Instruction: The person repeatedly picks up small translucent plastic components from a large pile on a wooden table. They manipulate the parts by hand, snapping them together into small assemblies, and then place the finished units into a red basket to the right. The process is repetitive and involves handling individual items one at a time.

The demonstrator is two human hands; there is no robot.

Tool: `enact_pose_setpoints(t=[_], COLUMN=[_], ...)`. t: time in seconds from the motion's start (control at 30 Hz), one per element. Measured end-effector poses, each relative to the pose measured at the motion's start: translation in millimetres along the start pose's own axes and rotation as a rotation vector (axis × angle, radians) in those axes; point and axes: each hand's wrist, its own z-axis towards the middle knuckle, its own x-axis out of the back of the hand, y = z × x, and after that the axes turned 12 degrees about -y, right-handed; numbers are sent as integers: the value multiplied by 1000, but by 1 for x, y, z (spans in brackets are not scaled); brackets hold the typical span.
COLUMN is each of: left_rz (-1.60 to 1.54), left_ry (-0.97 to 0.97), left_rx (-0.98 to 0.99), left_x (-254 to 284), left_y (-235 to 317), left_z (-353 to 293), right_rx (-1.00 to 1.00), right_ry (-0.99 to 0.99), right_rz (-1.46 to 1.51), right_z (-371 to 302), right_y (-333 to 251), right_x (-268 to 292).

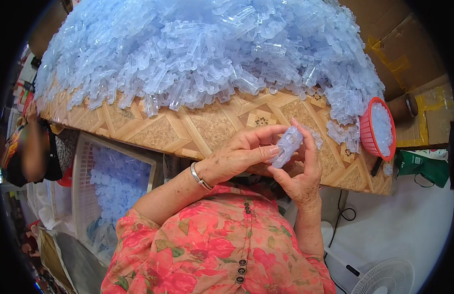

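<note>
The clear plastic piece is being held over the near edge of the table. There, the left hand is reaching sideways, half-curled, pinching it; the right hand is pointing upward, thumb and fingers clasping it.

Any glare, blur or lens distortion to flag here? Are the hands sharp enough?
Head view: bright glints on the translucent plastic pile; head view: fisheye bows the tabletop edge, with black corners; head view: left hand, right hand and held plastic piece look reasonably sharp; head view: the person at the left rim looks smeared, cause unclear.
</note>
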Motion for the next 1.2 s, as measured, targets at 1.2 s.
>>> enact_pose_setpoints(t=[1.2], left_rz=[352], left_ry=[-1], left_rx=[23], left_x=[7], left_y=[-5], left_z=[-1], right_rx=[41], right_ry=[160], right_rz=[0], right_z=[2], right_y=[10], right_x=[-23])
